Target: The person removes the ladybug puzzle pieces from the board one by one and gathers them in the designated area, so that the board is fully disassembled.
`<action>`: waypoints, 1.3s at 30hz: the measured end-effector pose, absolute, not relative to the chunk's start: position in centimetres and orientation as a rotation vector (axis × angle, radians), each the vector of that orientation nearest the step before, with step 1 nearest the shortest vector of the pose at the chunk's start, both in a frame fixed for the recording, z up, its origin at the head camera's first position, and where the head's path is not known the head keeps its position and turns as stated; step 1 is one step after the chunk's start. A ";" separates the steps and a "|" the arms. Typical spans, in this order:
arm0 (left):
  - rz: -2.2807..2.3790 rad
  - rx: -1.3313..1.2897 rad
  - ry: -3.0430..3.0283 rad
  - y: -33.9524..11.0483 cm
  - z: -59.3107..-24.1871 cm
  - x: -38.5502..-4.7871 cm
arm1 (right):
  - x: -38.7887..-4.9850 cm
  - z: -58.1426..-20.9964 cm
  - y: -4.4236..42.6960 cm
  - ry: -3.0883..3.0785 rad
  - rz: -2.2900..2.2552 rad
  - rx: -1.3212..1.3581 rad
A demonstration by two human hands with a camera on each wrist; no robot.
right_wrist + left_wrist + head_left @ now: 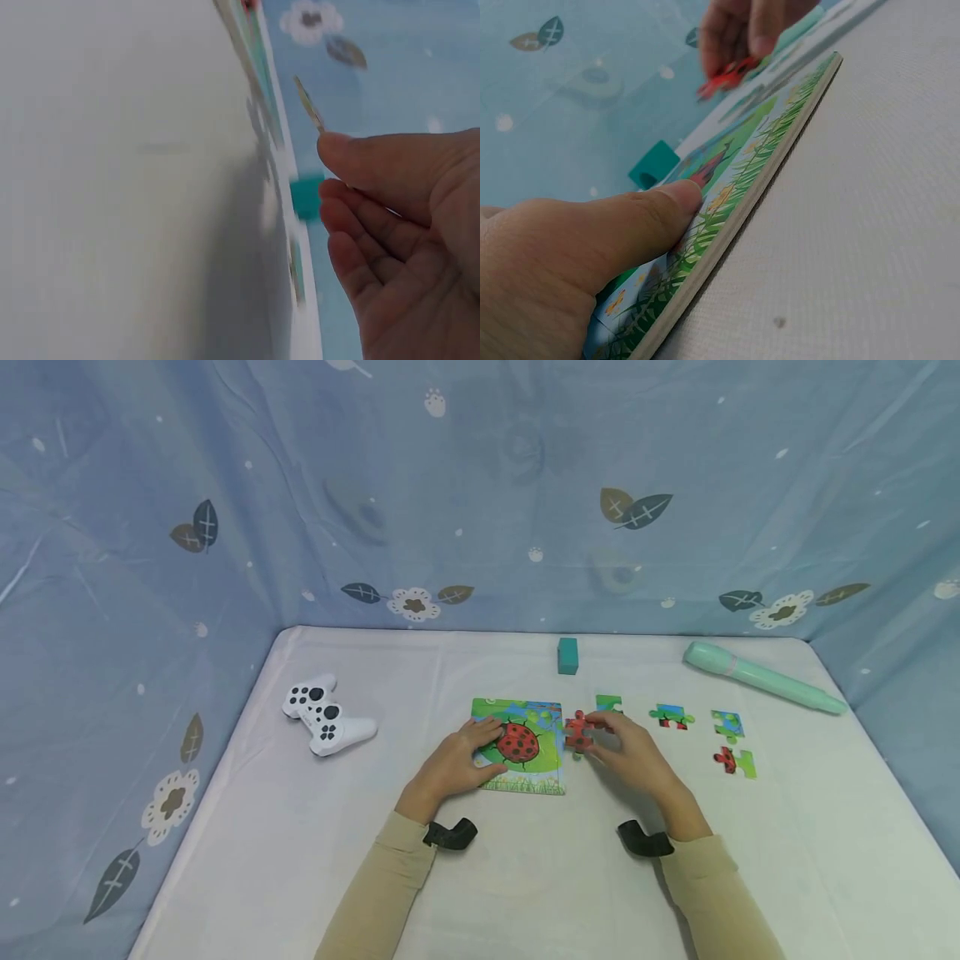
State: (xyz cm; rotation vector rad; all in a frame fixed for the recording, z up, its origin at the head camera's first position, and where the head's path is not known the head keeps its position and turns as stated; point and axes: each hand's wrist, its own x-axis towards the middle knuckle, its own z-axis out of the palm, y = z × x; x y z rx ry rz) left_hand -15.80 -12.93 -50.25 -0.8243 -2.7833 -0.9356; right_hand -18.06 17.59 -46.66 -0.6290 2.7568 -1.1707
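A ladybug jigsaw puzzle lies flat on the white table, its picture facing up. My left hand rests on its left side with fingers spread; the left wrist view shows the thumb pressing on the picture. Just off the puzzle's right edge, my right hand pinches a red puzzle piece between thumb and fingers. That piece is held above the table in the left wrist view, and appears edge-on in the right wrist view. A green-and-blue piece is partly hidden behind the right hand.
Farther right lie loose pieces: a green-blue-red one, a blue-green one and a red-green one. Behind the puzzle stands a teal block. A white game controller lies left; a mint-green microphone-shaped object lies back right.
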 end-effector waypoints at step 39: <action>-0.979 -0.756 -2.861 -12.8 -50.0 -15.6 | -16.3 -47.2 30.4 2.861 -0.985 -0.411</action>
